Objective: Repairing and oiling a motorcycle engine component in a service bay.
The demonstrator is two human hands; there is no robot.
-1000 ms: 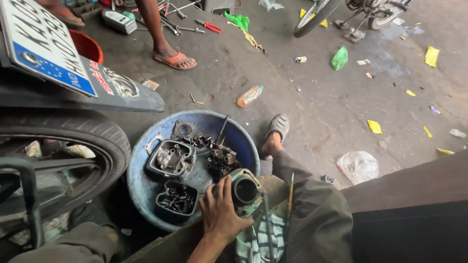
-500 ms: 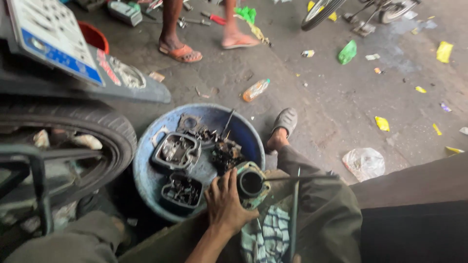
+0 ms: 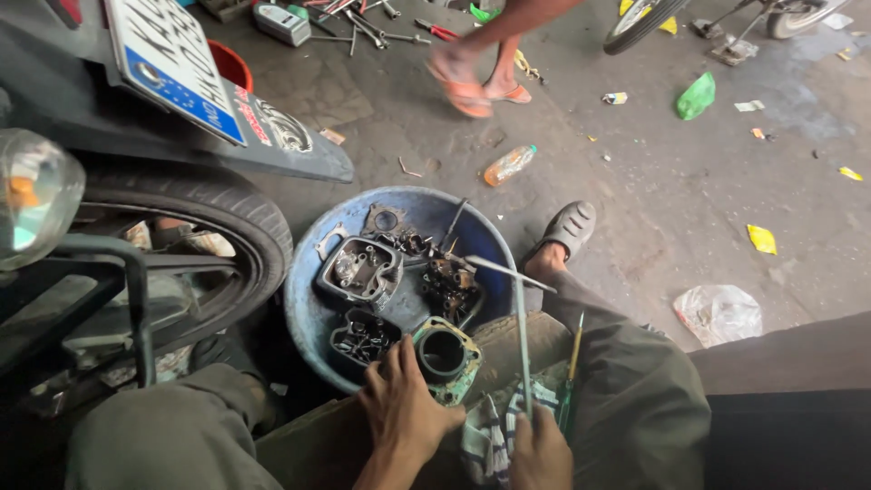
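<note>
Gripping a thin metal rod (image 3: 523,340) upright, tip away, right hand (image 3: 539,451) pinches; left hand (image 3: 404,408) clasps the cylinder block (image 3: 445,356).

Soft, even daylight here, nothing harsh; the concrete floor (image 3: 635,209) up top is the brightest bit, slightly washed out toward the upper right; it gets dim at the lower left under the tyre (image 3: 227,227), where detail sinks into shadow; bottom right corner is nearly black; the passing feet (image 3: 476,86) are smeared with motion blur; the tail lamp (image 3: 32,195) at the left edge is soft and shiny; wide-angle stretch bends the edges.
</note>
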